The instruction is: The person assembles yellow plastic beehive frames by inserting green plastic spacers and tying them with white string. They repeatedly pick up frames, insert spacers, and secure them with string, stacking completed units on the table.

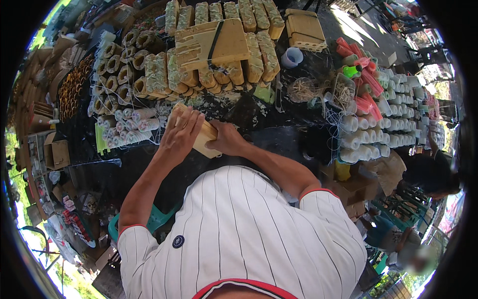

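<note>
The left hand (180, 133) lies along the far left part of a pale tan block (204, 141), its fingers stretched over the wood-coloured surface, while the right hand (226, 139) clasps the near right side, thumb toward the person; the grip of both hands is closed on this one piece. The block sits tilted between the hands, in front of the person's white pinstriped shirt (239, 224) and near the close edge of a dark, littered table (294, 118). Just beyond stand rows of tan blocks with green-streaked tops (269, 56), and across them rests a drip-marked board (214, 46) crossed by a dark strap. To the left are hollow tan tubes (112, 77), with white-wrapped rolls (133, 124) nearer the person. Right of the rows, a strapped tan slab (305, 31) lies behind a whitish cup (292, 58), and a bundle of thin sticks (302, 89) is nearer. Farther right come reddish-pink rolls (369, 82) and many white rolls (359, 138). Beside the person's left arm, lower down, shows a green chair (158, 218).
</note>
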Motion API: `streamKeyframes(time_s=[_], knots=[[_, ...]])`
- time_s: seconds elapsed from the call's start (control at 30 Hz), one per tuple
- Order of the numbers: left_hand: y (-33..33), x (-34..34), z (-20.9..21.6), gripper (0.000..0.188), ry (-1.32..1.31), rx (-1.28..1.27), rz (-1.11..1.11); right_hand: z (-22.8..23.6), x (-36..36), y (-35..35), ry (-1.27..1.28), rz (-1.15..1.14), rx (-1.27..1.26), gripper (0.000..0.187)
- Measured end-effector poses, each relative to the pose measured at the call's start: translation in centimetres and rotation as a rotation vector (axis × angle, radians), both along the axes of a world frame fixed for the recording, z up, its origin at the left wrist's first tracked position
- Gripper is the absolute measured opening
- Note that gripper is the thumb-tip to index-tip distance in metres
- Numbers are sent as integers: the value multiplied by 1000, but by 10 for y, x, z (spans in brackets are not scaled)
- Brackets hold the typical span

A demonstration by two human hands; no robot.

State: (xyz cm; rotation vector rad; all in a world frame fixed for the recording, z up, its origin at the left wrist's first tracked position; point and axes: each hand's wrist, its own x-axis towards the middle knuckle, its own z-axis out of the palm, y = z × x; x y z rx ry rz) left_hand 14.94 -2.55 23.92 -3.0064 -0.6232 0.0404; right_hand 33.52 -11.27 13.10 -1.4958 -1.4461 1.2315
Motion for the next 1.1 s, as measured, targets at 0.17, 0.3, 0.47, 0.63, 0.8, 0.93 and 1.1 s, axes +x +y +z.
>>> streamKeyframes(time_s=[0.17, 0.3, 0.47, 0.63, 0.8, 0.93, 1.1], knots=[[-35, -101, -44, 66, -291, -167, 620, -58, -28, -20, 622, -226, -408, 53], [-82, -160, -102, 68, -847, -1163, 1284, -34, -49, -25, 1144, -347, -767, 48], [-88, -95, -94, 63, -1485, -1572, 1094, -43, -83, -12, 1500, -406, -827, 44], [-36, -46, -105, 66, -1524, -1377, 1172, -44, -89, 8, 1535, -373, -744, 47], [0, -38, -113, 65, -1378, -1348, 1228, -48, -79, 18, 1573, -350, -744, 54], [15, -36, -95, 58, -1274, -1376, 1350, -57, -25, 9, 824, -251, -950, 66], [12, -49, -119, 52, -1376, -1362, 1347, -92, 64, -6, -835, -447, -304, 82]])
